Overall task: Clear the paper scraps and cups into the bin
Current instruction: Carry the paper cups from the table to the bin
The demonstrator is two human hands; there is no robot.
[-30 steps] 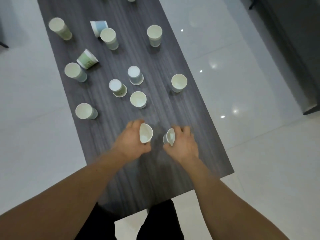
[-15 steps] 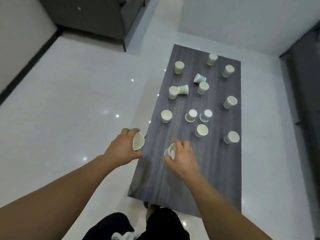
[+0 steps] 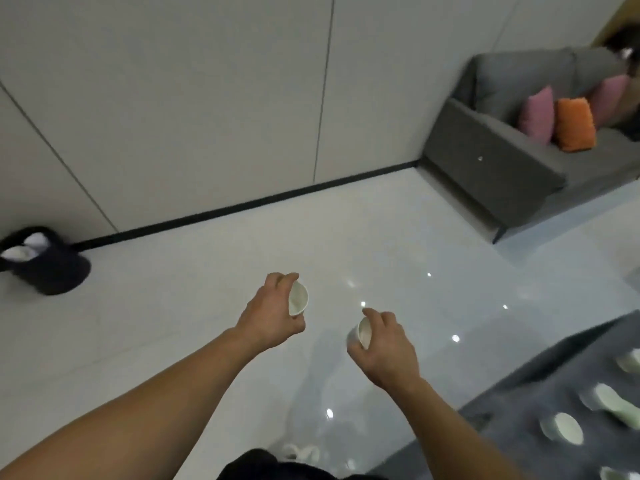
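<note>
Since approx half a sec ago you've swung off the table (image 3: 519, 414), now at the lower right edge of view, and the bin (image 3: 52, 271) has come into sight far left by the wall, on the floor. Both cups came w/ you. Your left hand (image 3: 273, 313) grips the left cup (image 3: 298, 299), fingers curled round its wall, mouth tipped toward you. Your right hand (image 3: 389, 348) pinches the right cup (image 3: 360, 336) the same way, lower and nearer you. Both are over bare floor, well apart from the bin, so I'd say you're mid-carry w/ the drop not yet done. Each cup is small, pale paper, empty inside, rim round, no crushing visible. White shapes sit in the bin already, too blurred to ID. Leftover cups (image 3: 564, 427) stand on the table, so plenty is left to clear; no paper scraps visible.
</note>
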